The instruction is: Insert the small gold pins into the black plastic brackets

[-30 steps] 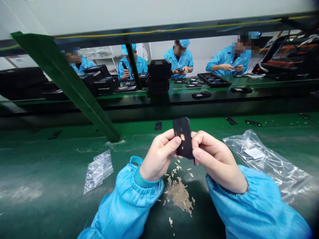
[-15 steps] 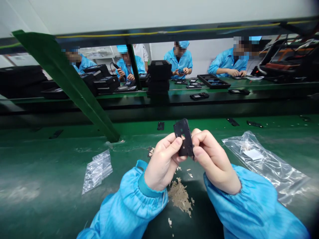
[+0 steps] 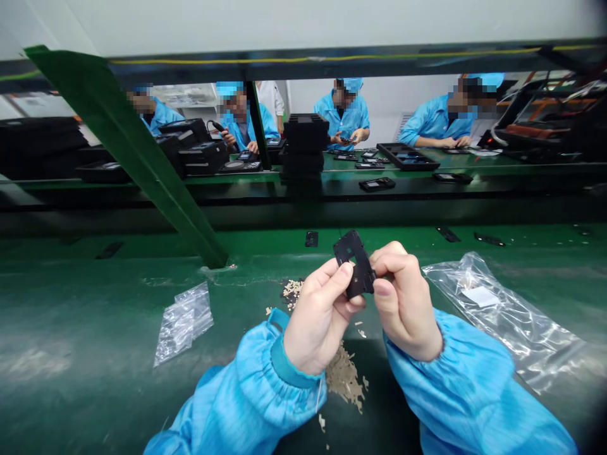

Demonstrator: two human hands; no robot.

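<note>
My left hand (image 3: pixel 320 316) is closed around a black plastic phone housing (image 3: pixel 358 278), a thin plate with cut-out openings, held tilted above the bench. Its thumb presses on the face of the plate. My right hand (image 3: pixel 408 300) is closed at the right edge of the housing, thumb and curled forefinger at its side. Whether a small piece also sits between those fingers is hidden. Below my hands lies a pile of small beige pieces (image 3: pixel 345 379). A second heap of lighter pieces (image 3: pixel 293 291) shows just past my left hand.
Clear plastic bags lie on the green bench, a small one (image 3: pixel 184 322) at left and a larger one (image 3: pixel 507 322) at right. Several black parts (image 3: pixel 312 239) lie along the back. A slanted green post (image 3: pixel 137 164) stands at left. Several co-workers in blue sit beyond black trays (image 3: pixel 408 156).
Both hands have come slightly closer together, my left hand moving a little right with the housing. The right fingers have shifted along its edge, and the housing has turned slightly.
</note>
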